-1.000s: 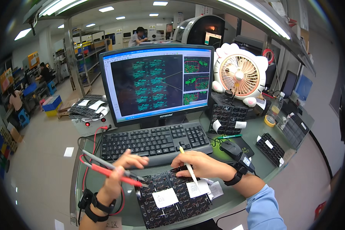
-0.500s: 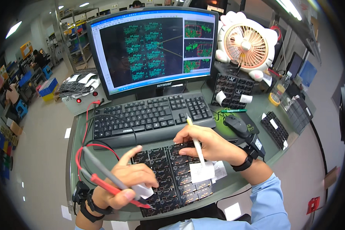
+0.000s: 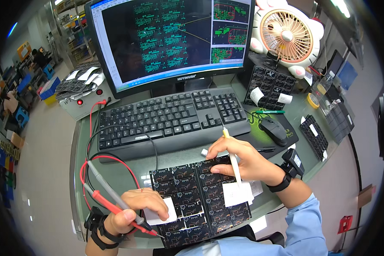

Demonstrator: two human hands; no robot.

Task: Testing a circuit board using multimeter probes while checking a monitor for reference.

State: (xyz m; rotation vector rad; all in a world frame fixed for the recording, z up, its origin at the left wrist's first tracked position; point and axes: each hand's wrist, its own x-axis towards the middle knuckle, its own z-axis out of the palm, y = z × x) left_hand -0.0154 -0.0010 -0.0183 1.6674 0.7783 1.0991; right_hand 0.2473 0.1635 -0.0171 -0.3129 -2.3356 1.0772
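A black circuit board panel (image 3: 185, 197) lies on the table in front of me, marked off into many small boards. My left hand (image 3: 143, 205) is closed around a red test probe (image 3: 109, 202) and a grey test probe (image 3: 103, 180), their tips pointing at the panel's lower left. Its fingertips rest on a white paper slip (image 3: 163, 212) at the panel's left edge. My right hand (image 3: 251, 161) holds a slim white pen-like tool (image 3: 234, 167) with a yellow collar and thin point facing away. Thumb and forefinger of that hand are at the panel's far right edge, above another white slip (image 3: 236, 195).
Beyond the panel stand a black keyboard (image 3: 170, 121) and a monitor (image 3: 166, 42). A mouse (image 3: 274, 130), pens and upright panels (image 3: 269, 85) are to the right, near a fan (image 3: 287, 36). Probe leads loop to a white box (image 3: 83, 104) at left, topped with stacked panels.
The view has shifted down. My left forefinger, raised before, has curled down, and the slip under that hand shows more fully. My right hand keeps the white tool at the panel's edge.
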